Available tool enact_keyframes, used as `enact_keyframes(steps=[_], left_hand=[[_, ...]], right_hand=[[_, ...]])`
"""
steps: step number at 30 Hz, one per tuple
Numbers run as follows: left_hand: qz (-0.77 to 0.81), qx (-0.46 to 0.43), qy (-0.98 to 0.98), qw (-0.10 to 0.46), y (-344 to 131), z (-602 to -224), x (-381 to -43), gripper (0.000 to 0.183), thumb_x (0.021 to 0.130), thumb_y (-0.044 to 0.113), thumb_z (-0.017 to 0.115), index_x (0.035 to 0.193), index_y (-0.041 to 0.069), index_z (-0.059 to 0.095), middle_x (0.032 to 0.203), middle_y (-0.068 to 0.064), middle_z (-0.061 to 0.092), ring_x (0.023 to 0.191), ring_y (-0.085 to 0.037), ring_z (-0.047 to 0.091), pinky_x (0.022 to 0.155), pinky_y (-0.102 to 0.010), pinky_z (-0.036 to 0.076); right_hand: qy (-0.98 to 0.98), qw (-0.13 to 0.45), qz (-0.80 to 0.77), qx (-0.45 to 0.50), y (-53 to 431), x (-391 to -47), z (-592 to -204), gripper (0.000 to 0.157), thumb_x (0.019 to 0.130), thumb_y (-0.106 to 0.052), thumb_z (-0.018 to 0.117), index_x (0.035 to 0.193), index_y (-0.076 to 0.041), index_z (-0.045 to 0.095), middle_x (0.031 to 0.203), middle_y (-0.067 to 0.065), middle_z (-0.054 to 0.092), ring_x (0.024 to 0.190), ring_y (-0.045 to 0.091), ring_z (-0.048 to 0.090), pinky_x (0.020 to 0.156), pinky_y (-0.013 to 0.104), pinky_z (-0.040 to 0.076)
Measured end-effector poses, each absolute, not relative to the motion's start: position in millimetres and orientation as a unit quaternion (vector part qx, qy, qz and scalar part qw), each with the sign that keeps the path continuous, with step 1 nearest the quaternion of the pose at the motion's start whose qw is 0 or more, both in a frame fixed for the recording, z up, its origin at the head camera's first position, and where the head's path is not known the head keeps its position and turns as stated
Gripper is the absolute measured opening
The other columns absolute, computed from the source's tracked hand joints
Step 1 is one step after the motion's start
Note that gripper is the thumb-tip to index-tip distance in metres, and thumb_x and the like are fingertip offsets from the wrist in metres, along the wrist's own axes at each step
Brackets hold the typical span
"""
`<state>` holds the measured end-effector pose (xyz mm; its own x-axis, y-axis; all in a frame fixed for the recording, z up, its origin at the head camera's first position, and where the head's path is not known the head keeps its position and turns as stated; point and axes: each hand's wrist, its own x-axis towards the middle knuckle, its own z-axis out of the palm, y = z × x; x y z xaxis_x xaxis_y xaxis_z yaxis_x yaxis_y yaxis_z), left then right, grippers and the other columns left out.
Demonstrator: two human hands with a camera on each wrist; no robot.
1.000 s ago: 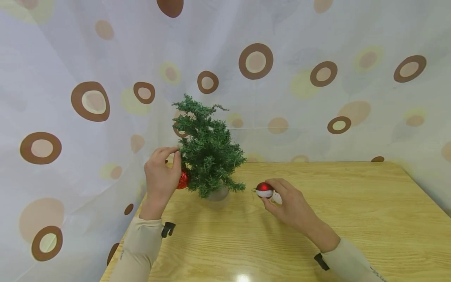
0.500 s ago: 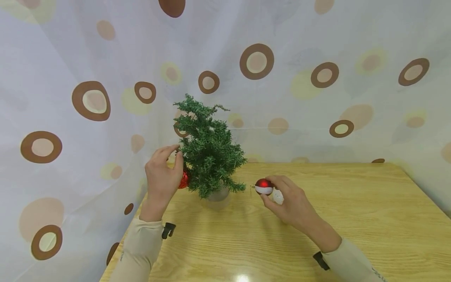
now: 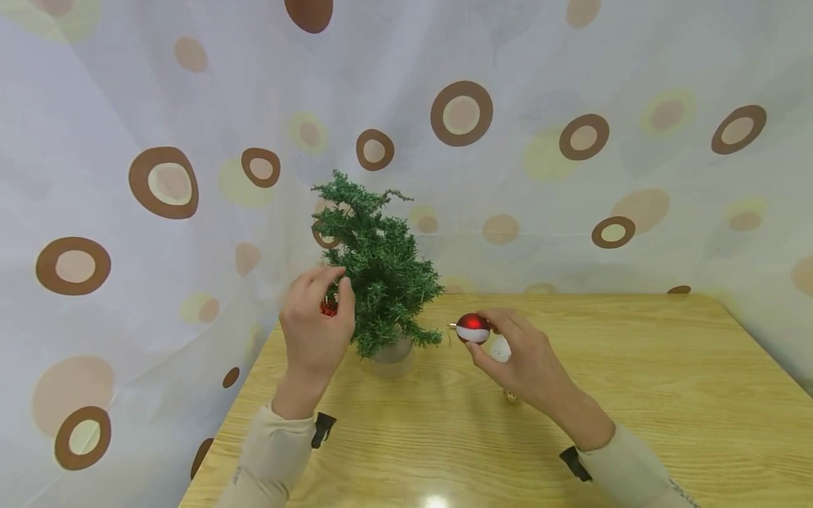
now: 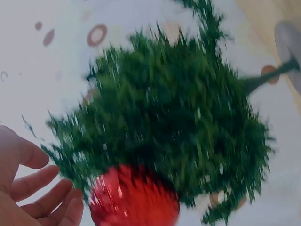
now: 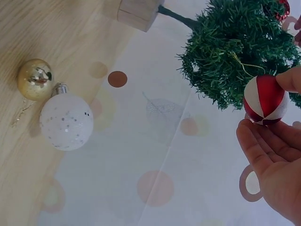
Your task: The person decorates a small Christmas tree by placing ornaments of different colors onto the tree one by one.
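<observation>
A small green artificial Christmas tree (image 3: 384,282) stands on the table in a pale round base (image 3: 392,351). On its left side hangs a shiny red bauble (image 4: 134,197), partly hidden behind my left hand (image 3: 317,317) in the head view. That hand is beside the bauble, its fingers loosely bent and apart from it, holding nothing. Right of the tree, my right hand (image 3: 521,353) pinches a red-and-white bauble (image 5: 266,100) between thumb and fingers. A gold loop of string (image 5: 247,66) trails from its cap toward the branches.
On the wooden table (image 3: 635,367) lie a white speckled bauble (image 5: 67,121) and a small gold bauble (image 5: 35,79), both partly behind my right hand in the head view. A white curtain (image 3: 508,162) with brown rings hangs behind and at the left.
My left hand has moved right and toward me, away from the branch tip where it was. The right hand has lifted the red-and-white bauble slightly up and left; the gold bauble shows below it.
</observation>
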<state>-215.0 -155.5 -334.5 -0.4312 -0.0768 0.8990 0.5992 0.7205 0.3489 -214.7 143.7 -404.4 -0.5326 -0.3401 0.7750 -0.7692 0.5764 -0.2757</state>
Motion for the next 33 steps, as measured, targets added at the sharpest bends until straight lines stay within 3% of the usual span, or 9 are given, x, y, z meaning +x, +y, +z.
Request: enact_keyframes(steps=[5,16,19,26,33], left_hand=[[-0.327,-0.210,-0.781,0.489,-135.8,-341.2,-209.2,0.014,0.097,0.005,0.071,0.106,-0.002,0.079,0.104,-0.019,0.075,0.094,-0.036,0.071,0.076,-0.050,0.060],[-0.305,-0.285,-0.793,0.443,-102.5,-353.5,-202.2,0.012,0.096,0.007,0.073,0.104,0.001,0.079,0.105,-0.013,0.076,0.099,-0.030,0.072,0.085,-0.041,0.063],[-0.302,-0.301,-0.802,0.418,-96.7,-355.8,-200.1,0.013,0.097,0.008,0.074,0.107,0.002,0.079,0.104,-0.012,0.076,0.097,-0.026,0.072,0.082,-0.037,0.063],[-0.312,-0.321,-0.810,0.378,-84.2,-360.6,-200.4,0.013,0.097,0.009,0.075,0.107,0.000,0.079,0.099,-0.012,0.076,0.080,-0.020,0.071,0.065,-0.026,0.059],[-0.313,-0.322,-0.824,0.346,-78.0,-363.4,-202.5,0.016,0.097,0.010,0.076,0.109,-0.001,0.079,0.101,-0.013,0.076,0.082,-0.021,0.073,0.068,-0.028,0.061]], right_hand=[[-0.812,0.349,0.315,0.346,141.4,-213.9,-397.3,0.049,0.080,-0.002,0.087,0.125,0.000,0.067,0.113,0.009,0.072,0.095,0.021,0.071,0.075,0.043,0.064],[-0.802,0.366,0.316,0.350,139.0,-211.9,-386.6,0.051,0.078,-0.002,0.087,0.125,0.001,0.068,0.112,0.011,0.073,0.093,0.022,0.071,0.074,0.044,0.064],[-0.801,0.368,0.315,0.352,138.7,-210.8,-383.9,0.052,0.078,-0.002,0.087,0.126,0.001,0.068,0.114,0.012,0.073,0.094,0.023,0.071,0.074,0.044,0.064],[-0.805,0.359,0.319,0.349,140.0,-207.2,-379.2,0.045,0.088,-0.011,0.083,0.128,0.000,0.067,0.119,0.013,0.072,0.098,0.023,0.071,0.080,0.039,0.063],[-0.798,0.367,0.321,0.353,139.9,-206.6,-375.6,0.043,0.092,-0.018,0.080,0.129,0.000,0.067,0.119,0.012,0.072,0.098,0.022,0.071,0.079,0.039,0.062]])
